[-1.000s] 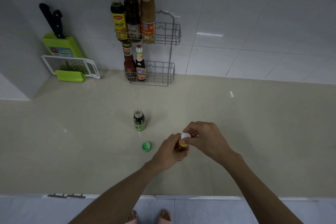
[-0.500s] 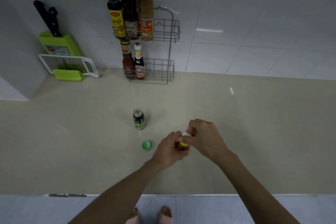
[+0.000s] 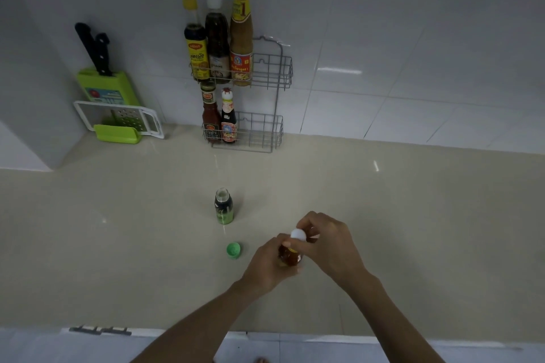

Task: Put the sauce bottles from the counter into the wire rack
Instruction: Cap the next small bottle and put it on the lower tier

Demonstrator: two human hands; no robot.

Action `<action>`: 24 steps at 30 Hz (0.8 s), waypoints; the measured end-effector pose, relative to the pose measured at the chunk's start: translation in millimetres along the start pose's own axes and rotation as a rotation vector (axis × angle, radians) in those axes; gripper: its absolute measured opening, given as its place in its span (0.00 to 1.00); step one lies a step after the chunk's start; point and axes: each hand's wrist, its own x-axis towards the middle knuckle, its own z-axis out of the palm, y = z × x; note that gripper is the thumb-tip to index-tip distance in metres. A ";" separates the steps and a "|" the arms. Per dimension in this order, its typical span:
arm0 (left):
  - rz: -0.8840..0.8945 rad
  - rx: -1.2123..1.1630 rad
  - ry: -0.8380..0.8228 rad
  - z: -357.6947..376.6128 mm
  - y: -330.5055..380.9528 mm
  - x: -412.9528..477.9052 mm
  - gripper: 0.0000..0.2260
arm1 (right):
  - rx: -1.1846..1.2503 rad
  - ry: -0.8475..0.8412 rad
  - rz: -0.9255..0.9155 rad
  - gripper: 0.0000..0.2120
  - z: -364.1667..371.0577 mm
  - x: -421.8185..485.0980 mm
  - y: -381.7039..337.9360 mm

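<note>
The small amber sauce bottle [image 3: 289, 256] sits low over the near part of the worktop [image 3: 118, 244], held between both hands: the left hand [image 3: 267, 267] has its fingers wrapped around the body, while the right hand [image 3: 330, 244] has its fingers pinched on the white cap [image 3: 298, 234] at the top, so by the look of it the cap is being screwed on before the bottle goes away. Just to the left of it lies a loose green cap [image 3: 234, 250] on the worktop, and a little beyond that stands the small green bottle [image 3: 223, 206], upright and open at the neck, apart from both hands. Farther back, against the tiled wall, the wire rack [image 3: 274, 79] already carries five bottles: three tall ones in the upper basket, crowded to its left side, and two shorter ones in the lower basket, also at its left, with bare wire to the right of them in both tiers. As I judge it, most of the job is done and two bottles are left; each needs capping and then carrying across to the rack, where the lower basket seems the better fit for their height. Off to the left a green knife block [image 3: 106, 85] and a grater [image 3: 126, 118] stand out of the way
</note>
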 end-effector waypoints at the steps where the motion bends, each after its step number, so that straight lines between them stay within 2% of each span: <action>1: -0.011 0.003 0.001 -0.7 1.5 0.1 0.18 | 0.020 -0.013 0.007 0.13 -2.0 -0.1 0.6; 7: -0.027 -0.022 -0.036 -13.2 22.4 8.6 0.14 | 0.178 -0.101 0.062 0.16 -18.4 2.2 3.7; 11: 0.039 -0.049 -0.091 -38.9 51.0 28.6 0.16 | 0.156 -0.176 -0.020 0.21 -39.9 25.9 0.5; 16: 0.103 -0.001 -0.111 -83.2 83.6 60.1 0.17 | 0.132 -0.199 -0.120 0.15 -54.4 71.4 -23.0; 20: 0.105 0.029 -0.094 -121.9 89.1 86.4 0.27 | 0.126 -0.162 -0.198 0.12 -51.9 110.0 -46.2; 24: -0.004 0.025 -0.029 -169.3 70.9 110.8 0.38 | 0.171 -0.001 -0.210 0.14 -25.0 150.1 -57.4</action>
